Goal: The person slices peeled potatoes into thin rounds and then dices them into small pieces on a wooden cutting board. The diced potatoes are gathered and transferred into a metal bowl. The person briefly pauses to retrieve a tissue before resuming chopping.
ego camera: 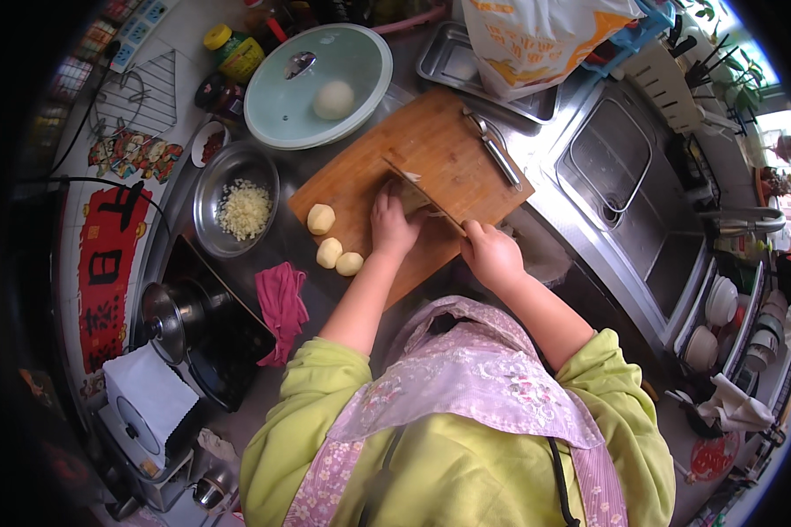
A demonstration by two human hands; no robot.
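Note:
A wooden cutting board [435,132] lies in front of me. My right hand [494,257] grips the handle of a kitchen knife [425,191], whose blade stands edge down across the board. My left hand [395,224] rests on the board close to the blade's left side, its fingers on a pale piece partly hidden by the hand and blade; I cannot tell what it is. Peeled potatoes [321,219] sit at the board's left edge. A metal peeler [501,155] lies at its right end. Left of the board, a steel bowl [201,211] holds chopped pale bits.
Behind the board stand a light-green covered bowl [270,128] with a round pale thing inside, a metal tray [435,56] and a plastic bag [534,39]. A steel sink [659,171] is at the right. A pink cloth [280,309] and a stove [237,356] are at the left.

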